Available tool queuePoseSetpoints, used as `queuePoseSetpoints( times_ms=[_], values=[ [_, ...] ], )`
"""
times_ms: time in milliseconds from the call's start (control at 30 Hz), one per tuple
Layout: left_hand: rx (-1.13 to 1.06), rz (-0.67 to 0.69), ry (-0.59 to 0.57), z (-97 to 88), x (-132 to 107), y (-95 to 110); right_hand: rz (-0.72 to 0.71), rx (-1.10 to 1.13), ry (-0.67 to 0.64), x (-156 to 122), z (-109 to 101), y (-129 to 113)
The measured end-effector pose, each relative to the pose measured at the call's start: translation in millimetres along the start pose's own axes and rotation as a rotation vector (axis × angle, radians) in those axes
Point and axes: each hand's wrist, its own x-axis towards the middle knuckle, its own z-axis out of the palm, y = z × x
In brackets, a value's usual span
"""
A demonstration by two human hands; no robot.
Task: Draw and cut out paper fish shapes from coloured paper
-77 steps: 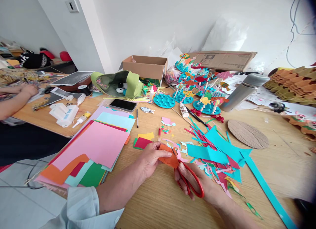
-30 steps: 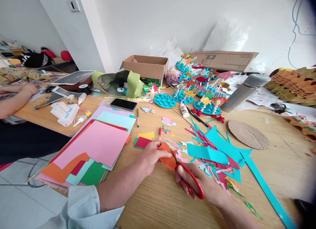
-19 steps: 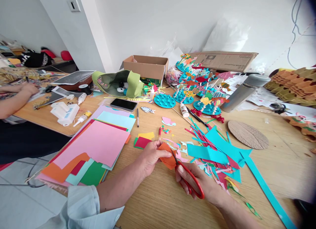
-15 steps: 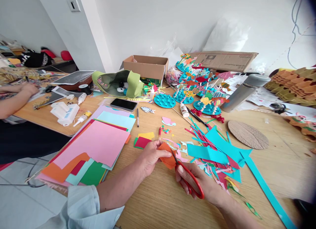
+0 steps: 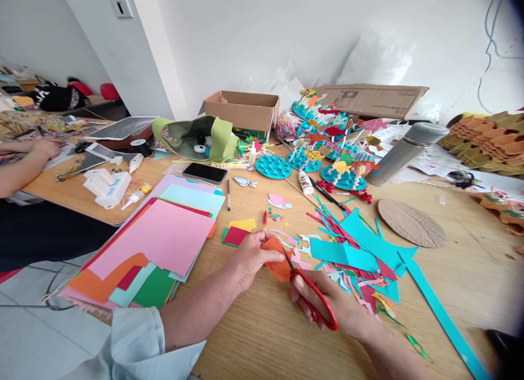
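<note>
The orange paper (image 5: 278,265) has turned a bit, pinched tight in the left hand (image 5: 251,260); the right hand (image 5: 331,303) grips red scissors (image 5: 317,301) pointing up-left, blades a little open on it.

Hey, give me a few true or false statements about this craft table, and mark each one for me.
1. The left hand holds a piece of orange paper. True.
2. The scissors have blue handles. False: the scissors in the right hand have red handles.
3. A phone lies on the pink sheet. False: the phone lies on the table, beyond the stack of coloured paper.
4. A grey flask lies tilted over, not upright. True.
5. A round cardboard disc lies to the right of the paper scraps. True.
</note>
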Motion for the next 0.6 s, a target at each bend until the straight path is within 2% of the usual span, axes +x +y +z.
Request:
queuePoseSetpoints(
  times_ms=[433,600],
  values=[
    [-0.077,-0.049,-0.071,2.9,-3.4,5.4,0.047,0.02,0.039,-1.0,1.1,-0.4],
    [-0.123,-0.055,0.006,5.3,-4.3,6.7,0.032,0.008,0.037,-1.8,0.7,-0.2]
  ],
)
